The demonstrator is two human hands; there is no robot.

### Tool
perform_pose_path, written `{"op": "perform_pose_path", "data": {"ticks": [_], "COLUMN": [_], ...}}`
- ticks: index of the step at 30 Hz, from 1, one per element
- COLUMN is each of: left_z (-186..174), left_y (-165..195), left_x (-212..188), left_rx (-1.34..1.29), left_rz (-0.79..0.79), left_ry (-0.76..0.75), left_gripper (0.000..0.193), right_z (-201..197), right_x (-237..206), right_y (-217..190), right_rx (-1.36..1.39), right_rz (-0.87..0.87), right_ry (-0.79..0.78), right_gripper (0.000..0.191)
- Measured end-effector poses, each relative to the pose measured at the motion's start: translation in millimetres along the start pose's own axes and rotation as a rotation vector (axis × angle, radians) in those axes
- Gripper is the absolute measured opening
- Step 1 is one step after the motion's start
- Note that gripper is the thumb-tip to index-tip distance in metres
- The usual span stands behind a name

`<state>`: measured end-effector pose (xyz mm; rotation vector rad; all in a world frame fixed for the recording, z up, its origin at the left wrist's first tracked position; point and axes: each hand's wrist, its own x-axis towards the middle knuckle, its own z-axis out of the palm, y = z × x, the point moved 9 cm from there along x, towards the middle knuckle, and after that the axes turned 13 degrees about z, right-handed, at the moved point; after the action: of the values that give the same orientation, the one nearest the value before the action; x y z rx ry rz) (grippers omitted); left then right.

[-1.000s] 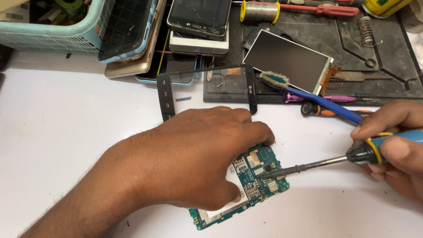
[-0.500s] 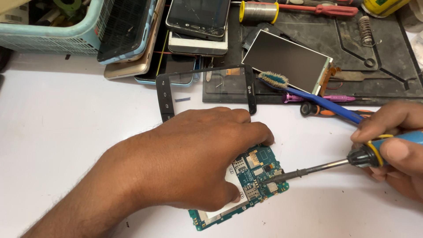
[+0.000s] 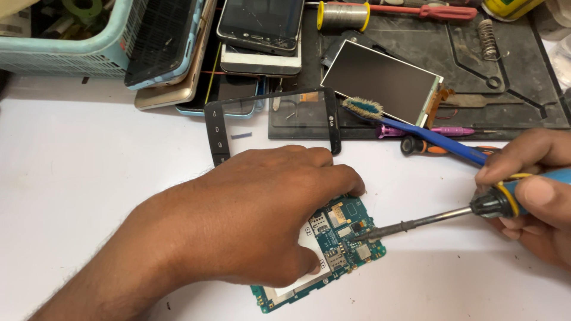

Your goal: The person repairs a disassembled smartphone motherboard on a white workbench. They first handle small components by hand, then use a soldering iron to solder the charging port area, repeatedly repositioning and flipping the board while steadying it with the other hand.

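Left hand point(image 3: 238, 220) pressed flat on the green circuit board point(image 3: 342, 238), pinning it to the white tabletop point(image 3: 89, 178). Right hand point(image 3: 535, 190) had a closed grip on the soldering iron point(image 3: 428, 221), tip touching the board's right side.

The left hand point(image 3: 250, 220) presses a teal circuit board point(image 3: 348, 232) flat on the white table point(image 3: 89, 178) while the right hand point(image 3: 532, 190) holds a soldering iron point(image 3: 440, 217), tip touching the board.
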<state>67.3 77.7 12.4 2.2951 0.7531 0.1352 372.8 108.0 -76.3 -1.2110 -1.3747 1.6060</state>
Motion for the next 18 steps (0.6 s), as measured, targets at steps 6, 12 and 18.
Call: {"op": "perform_pose_path", "data": {"ticks": [6,12,18], "left_z": [-4,1,11], "left_y": [5,5,10], "left_x": [-2,-3,6], "left_rx": [0.026,0.123,0.136], "left_rz": [0.056,-0.065,-0.058], "left_ry": [0.029,-0.040,-0.095], "left_gripper": [0.072,0.084,0.085], "right_z": [4,9,25], "right_x": [-2,-4,-10], "right_y": [-2,-11,-50], "right_rx": [0.093,0.117,-0.346], "right_rz": [-0.014,-0.037,-0.204], "right_ry": [0.004,0.033,0.196], "right_gripper": [0.043,0.043,0.032]}}
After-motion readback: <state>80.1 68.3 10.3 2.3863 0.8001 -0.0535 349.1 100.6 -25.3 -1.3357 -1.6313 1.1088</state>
